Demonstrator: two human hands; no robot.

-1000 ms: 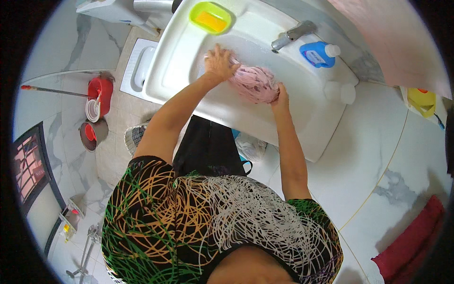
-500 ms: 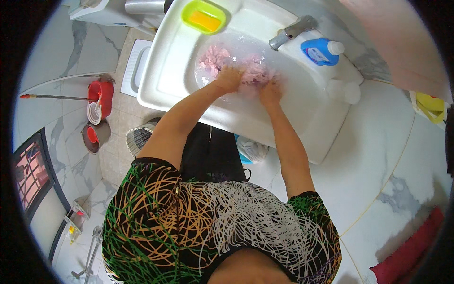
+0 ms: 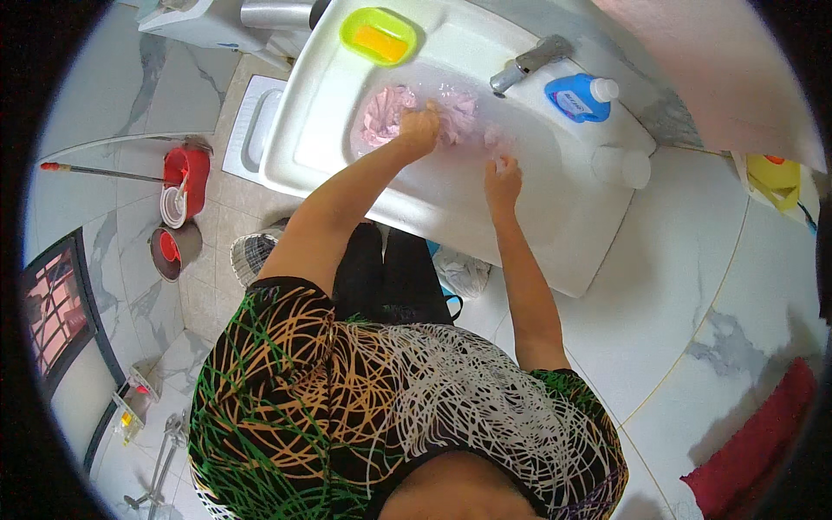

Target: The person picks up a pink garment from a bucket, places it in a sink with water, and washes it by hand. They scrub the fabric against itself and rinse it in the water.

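Note:
A wet pink cloth [image 3: 383, 115] lies bunched in the soapy water of a white sink [image 3: 582, 234]. My left hand [image 3: 420, 130] is closed on the cloth's middle, with folds showing on both sides of the wrist. Close to the cloth's right end, my right hand [image 3: 503, 184] is raised at the water with its fingers curled together. Something pale shows at those fingertips; whether it is cloth or suds I cannot make out. Parts of the cloth are under the cloudy water.
On the sink's far left rim rests a lime-green soap dish [image 3: 354, 33] with an orange bar [image 3: 380, 42]. A faucet [image 3: 529, 64], a blue bottle [image 3: 578, 97] and a white container [image 3: 621, 166] line the back right. Left on the floor are a red bucket [image 3: 198, 186] and a basket [image 3: 251, 253].
My right hand has drawn back toward me, out of the cloth's right end. My left hand stays on the cloth, whose left part has spread wider.

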